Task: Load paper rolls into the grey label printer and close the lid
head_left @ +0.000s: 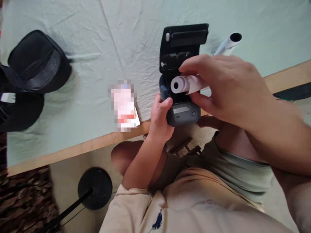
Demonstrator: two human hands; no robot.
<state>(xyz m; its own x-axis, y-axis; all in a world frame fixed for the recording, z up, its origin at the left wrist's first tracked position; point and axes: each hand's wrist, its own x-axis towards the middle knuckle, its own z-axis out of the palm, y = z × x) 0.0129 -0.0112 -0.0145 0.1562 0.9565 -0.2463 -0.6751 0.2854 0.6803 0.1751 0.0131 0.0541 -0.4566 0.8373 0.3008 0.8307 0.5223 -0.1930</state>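
Observation:
A small dark grey label printer [184,115] with its black lid [184,45] swung up is gripped at its left side by my left hand [160,118], thumb on the rim. Over the printer's open bay, my right hand [223,81] pinches a small white paper roll [181,84] between thumb and fingers. The roll's hollow core faces left. I cannot tell whether it touches the inside of the bay. Behind my right hand, another white paper roll [227,45] with a wide dark core lies on the table, partly hidden.
A phone with a blurred screen [123,106] lies near the wooden table edge [80,149]. An open black case [39,61] sits at the left on the pale green cloth [97,42]. Below, a round black stand base [94,187] rests on the floor.

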